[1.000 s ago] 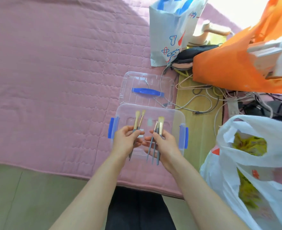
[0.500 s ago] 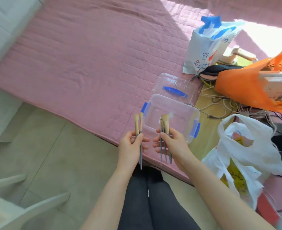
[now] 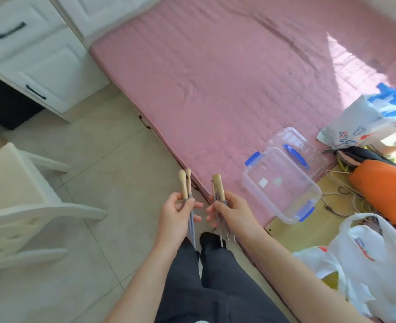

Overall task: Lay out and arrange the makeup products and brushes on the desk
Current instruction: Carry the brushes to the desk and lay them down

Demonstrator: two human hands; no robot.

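You're mid-carry. L hand (image 3: 176,213) grips two brushes (image 3: 186,185) by the handles, bristles up. R hand (image 3: 234,210) grips a brush bunch (image 3: 218,187) the same way; can't tell the exact no. Both sets are over the floor in front of your legs, apart from the clear box (image 3: 283,190) on the pink bed (image 3: 215,78). So the step is prob. transport to the table, maybe by the white drawer unit (image 3: 29,54). Next: reach a flat top, then lay the brushes out w/o dropping any.
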